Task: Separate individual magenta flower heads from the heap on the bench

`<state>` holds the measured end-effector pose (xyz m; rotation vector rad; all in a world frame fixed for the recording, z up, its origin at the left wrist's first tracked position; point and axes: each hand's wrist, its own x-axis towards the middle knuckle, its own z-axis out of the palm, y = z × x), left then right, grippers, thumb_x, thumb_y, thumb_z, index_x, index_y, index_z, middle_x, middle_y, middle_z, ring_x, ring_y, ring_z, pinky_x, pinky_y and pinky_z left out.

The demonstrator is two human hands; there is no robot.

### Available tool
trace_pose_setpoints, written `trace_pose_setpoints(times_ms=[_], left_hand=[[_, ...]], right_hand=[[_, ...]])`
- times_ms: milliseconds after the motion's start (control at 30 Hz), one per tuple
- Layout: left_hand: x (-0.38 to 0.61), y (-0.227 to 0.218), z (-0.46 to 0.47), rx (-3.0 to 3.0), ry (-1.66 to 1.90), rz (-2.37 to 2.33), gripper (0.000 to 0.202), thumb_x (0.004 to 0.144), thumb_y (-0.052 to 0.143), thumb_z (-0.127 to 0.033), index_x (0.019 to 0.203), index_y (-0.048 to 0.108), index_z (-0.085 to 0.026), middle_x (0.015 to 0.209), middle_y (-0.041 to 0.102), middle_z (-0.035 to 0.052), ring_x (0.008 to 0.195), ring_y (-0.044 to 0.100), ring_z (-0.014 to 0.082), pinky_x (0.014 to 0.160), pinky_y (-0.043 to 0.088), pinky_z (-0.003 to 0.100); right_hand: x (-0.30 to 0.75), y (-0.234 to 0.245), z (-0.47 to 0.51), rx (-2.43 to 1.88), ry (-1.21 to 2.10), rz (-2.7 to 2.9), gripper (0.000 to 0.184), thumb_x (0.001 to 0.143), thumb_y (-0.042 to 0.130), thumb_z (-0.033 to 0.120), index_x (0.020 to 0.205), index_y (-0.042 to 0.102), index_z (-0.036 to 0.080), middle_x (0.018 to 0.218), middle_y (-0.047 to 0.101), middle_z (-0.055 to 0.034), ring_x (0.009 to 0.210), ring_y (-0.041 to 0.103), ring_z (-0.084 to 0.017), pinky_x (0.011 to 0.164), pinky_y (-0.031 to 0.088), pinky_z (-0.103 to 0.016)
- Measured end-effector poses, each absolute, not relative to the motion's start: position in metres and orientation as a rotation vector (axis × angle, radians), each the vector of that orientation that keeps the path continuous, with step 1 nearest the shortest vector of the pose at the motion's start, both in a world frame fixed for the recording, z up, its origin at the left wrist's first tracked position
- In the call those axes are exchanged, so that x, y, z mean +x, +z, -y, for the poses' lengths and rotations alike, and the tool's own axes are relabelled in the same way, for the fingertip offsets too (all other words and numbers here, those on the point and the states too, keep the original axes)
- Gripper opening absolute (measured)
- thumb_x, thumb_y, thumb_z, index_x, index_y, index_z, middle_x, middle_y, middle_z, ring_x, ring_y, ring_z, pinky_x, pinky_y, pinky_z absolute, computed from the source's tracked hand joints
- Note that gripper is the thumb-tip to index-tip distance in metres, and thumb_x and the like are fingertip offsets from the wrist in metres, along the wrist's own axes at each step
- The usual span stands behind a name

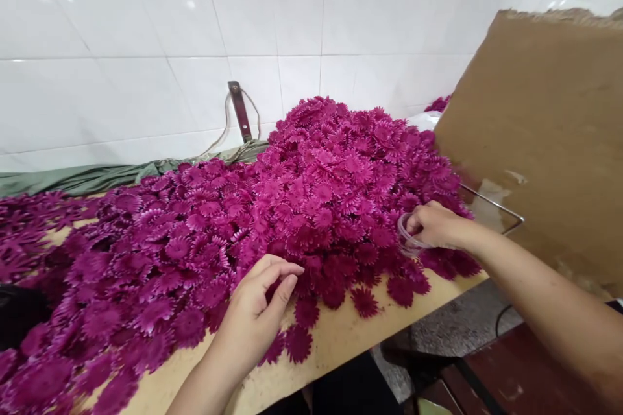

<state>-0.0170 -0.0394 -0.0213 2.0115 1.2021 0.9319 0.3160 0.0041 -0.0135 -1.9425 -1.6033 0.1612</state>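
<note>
A large heap of magenta artificial flower heads point(321, 191) covers the tabletop. My left hand point(257, 311) is over the near edge of the heap, its thumb a little apart from the forefinger and nothing visible between them. At the right end of the pile, my right hand point(433, 225) has its fingers closed on a loop of thin, pale, see-through cord point(407, 233). The cord hangs against the flowers, and the fingertips are partly hidden.
A tall cardboard sheet point(540, 130) leans on the right, with a bent metal rod point(496, 204) before it. Green cloth point(92, 176) runs along the tiled wall. A dark strap-like piece point(239, 110) stands behind the heap. The pale table edge point(341, 353) lies near me.
</note>
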Motion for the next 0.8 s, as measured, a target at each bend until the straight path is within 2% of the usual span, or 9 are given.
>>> trace_pose_setpoints(times_ms=[167, 267, 367, 433, 633, 800], left_hand=[[-0.021, -0.019, 0.038, 2.029, 0.916, -1.218, 0.021, 0.083, 0.045, -0.028, 0.083, 0.065, -0.021, 0.081, 0.062, 0.0041, 0.078, 0.06, 0.0159, 0.073, 0.047, 0.027], [-0.023, -0.017, 0.038, 2.043, 0.931, -1.192, 0.022, 0.083, 0.045, -0.027, 0.082, 0.066, -0.021, 0.081, 0.062, 0.0039, 0.077, 0.06, 0.0155, 0.073, 0.047, 0.026], [-0.027, -0.014, 0.039, 2.051, 0.958, -1.177, 0.021, 0.082, 0.046, -0.027, 0.081, 0.066, -0.021, 0.079, 0.062, 0.0037, 0.077, 0.06, 0.0156, 0.073, 0.047, 0.026], [-0.029, -0.012, 0.04, 2.046, 0.971, -1.177, 0.022, 0.083, 0.045, -0.027, 0.08, 0.066, -0.021, 0.079, 0.062, 0.0037, 0.077, 0.059, 0.0157, 0.072, 0.047, 0.027], [-0.012, -0.011, 0.042, 1.939, 1.05, -1.197, 0.02, 0.082, 0.047, -0.025, 0.096, 0.061, -0.02, 0.087, 0.062, 0.0039, 0.083, 0.058, 0.0162, 0.077, 0.045, 0.029], [0.013, -0.02, 0.038, 1.665, 1.163, -1.152, 0.023, 0.08, 0.049, -0.025, 0.1, 0.057, -0.017, 0.087, 0.059, 0.0048, 0.081, 0.056, 0.0153, 0.077, 0.044, 0.028]], right_hand=[[0.309, 0.002, -0.008, -2.13, 0.442, 1.943, 0.026, 0.049, 0.065, 0.008, 0.031, 0.05, 0.019, 0.037, 0.043, 0.003, 0.048, 0.045, -0.011, 0.052, 0.034, -0.024], [0.31, 0.02, -0.003, -2.164, 0.54, 2.106, 0.017, 0.05, 0.063, 0.007, 0.039, 0.058, 0.019, 0.04, 0.049, 0.0019, 0.052, 0.049, -0.014, 0.055, 0.036, -0.026], [0.316, 0.039, 0.006, -2.102, 0.458, 2.163, 0.005, 0.06, 0.061, 0.017, 0.056, 0.064, 0.02, 0.063, 0.063, -0.0032, 0.067, 0.057, -0.019, 0.067, 0.041, -0.031], [0.319, 0.05, 0.013, -2.042, 0.35, 2.107, 0.005, 0.066, 0.058, 0.021, 0.063, 0.062, 0.02, 0.074, 0.066, -0.0062, 0.073, 0.059, -0.022, 0.072, 0.041, -0.034], [0.271, 0.054, 0.025, -1.867, 0.335, 1.773, 0.013, 0.076, 0.049, 0.031, 0.078, 0.056, 0.02, 0.07, 0.064, -0.0045, 0.059, 0.057, -0.018, 0.059, 0.043, -0.031], [0.192, 0.023, 0.02, -1.546, 0.278, 1.934, 0.015, 0.077, 0.042, 0.031, 0.069, 0.049, 0.021, 0.065, 0.06, -0.0035, 0.061, 0.055, -0.018, 0.059, 0.039, -0.03]])
